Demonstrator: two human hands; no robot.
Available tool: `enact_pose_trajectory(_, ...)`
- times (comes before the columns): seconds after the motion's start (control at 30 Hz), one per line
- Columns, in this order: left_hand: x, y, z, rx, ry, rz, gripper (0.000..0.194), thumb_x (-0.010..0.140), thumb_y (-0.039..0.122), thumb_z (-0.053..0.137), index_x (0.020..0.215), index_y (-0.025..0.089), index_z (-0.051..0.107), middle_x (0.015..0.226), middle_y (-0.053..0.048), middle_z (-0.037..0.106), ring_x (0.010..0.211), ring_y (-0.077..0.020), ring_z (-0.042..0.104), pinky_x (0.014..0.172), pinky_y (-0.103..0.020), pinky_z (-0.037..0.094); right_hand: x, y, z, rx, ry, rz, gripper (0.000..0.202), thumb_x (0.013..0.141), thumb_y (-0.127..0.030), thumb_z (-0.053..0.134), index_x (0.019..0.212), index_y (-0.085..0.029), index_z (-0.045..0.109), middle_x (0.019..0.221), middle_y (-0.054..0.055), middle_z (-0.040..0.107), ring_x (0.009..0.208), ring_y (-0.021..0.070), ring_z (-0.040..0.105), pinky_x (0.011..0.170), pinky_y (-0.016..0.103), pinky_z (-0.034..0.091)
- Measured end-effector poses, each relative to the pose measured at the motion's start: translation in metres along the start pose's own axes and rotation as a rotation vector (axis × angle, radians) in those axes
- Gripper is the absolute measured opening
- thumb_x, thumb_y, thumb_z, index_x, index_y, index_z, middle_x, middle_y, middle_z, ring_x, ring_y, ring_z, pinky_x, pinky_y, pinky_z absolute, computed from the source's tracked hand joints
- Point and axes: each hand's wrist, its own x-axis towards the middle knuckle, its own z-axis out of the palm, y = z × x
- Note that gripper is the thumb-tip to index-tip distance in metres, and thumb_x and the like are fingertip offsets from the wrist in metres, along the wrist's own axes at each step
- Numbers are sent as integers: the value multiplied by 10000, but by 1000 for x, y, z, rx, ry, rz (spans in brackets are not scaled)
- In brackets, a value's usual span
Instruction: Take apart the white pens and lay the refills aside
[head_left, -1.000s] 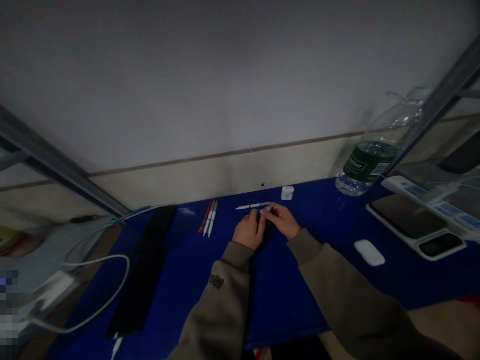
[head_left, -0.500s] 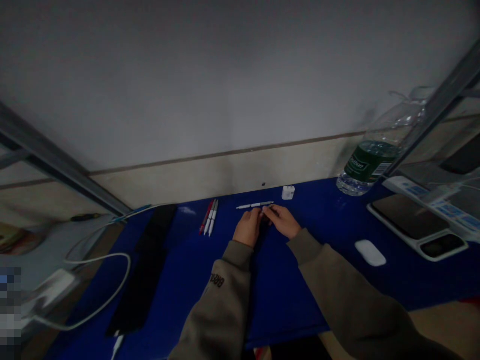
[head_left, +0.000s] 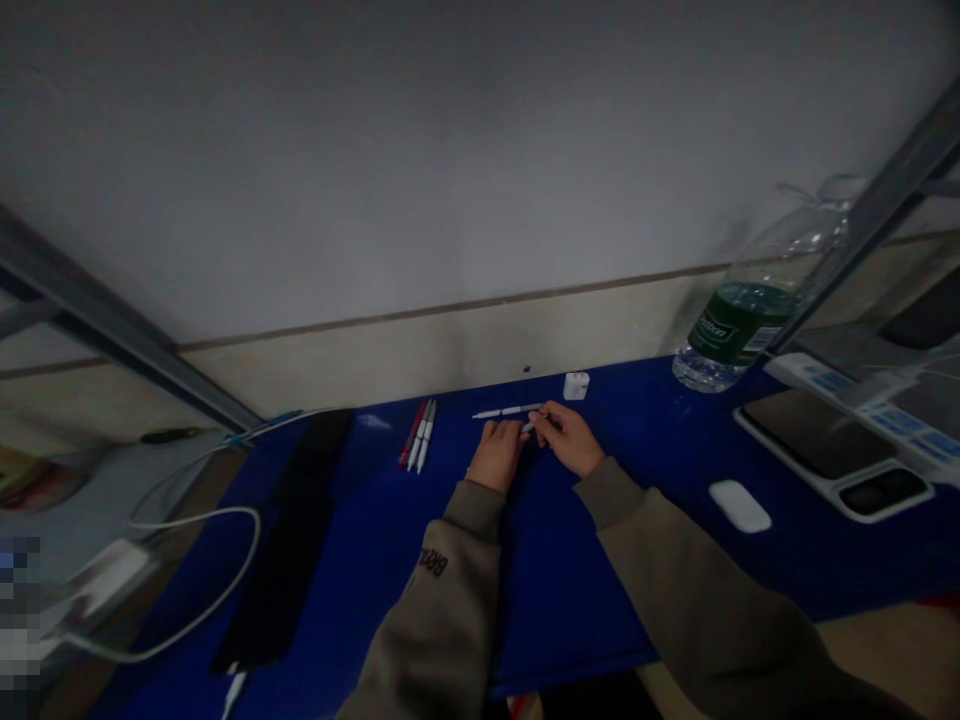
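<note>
My left hand and my right hand meet over the blue tabletop, fingers closed. Between their fingertips shows a short, slim white piece of a pen; the rest of it is hidden by the fingers. Just behind them a white pen lies crosswise, its right end close to my right fingers. To the left, a red pen and two white pens lie side by side.
A white charger plug stands near the wall. On the right are a white rounded case, a digital scale and a large water bottle. Long black flat objects and a white cable occupy the left side.
The left fingers have shifted and stretched flatter over the pen piece, and more of its white part shows between the hands. The things on the table have stayed put.
</note>
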Motion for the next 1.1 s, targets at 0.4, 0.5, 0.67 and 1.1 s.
enact_pose_trajectory(0.4, -1, -8, 6, -134, 71, 52, 238, 904, 153, 458, 1127, 138, 537, 1050, -89, 648, 910, -209, 526, 865, -369, 452, 3, 9, 0, -79, 29, 26, 402, 841, -570, 465, 726, -189, 522, 567, -25, 514, 528, 99, 514, 551, 227, 420)
enact_pose_trajectory(0.5, -1, -9, 4, -162, 84, 52, 254, 894, 145, 479, 1142, 146, 534, 1063, -78, 652, 909, -201, 536, 870, -363, 447, 3, 9, 0, -102, 32, 16, 423, 837, -584, 462, 711, -186, 530, 555, -17, 523, 523, 104, 512, 539, 228, 405)
enact_pose_trajectory(0.67, -2, -6, 1, -198, 88, 48, 285, 888, 223, 531, 1166, 164, 524, 1063, -66, 651, 925, -197, 541, 860, -341, 454, 2, 6, -3, -211, 40, -14, 480, 850, -589, 441, 609, -181, 516, 492, -16, 489, 499, 102, 480, 526, 232, 357)
enact_pose_trajectory(1.1, -4, 1, -3, -188, 81, 37, 253, 940, 339, 426, 1084, 163, 538, 999, -73, 640, 891, -193, 531, 809, -318, 452, 0, 2, 0, -331, 38, -50, 451, 875, -536, 419, 626, -171, 509, 550, -21, 467, 544, 93, 435, 541, 237, 291)
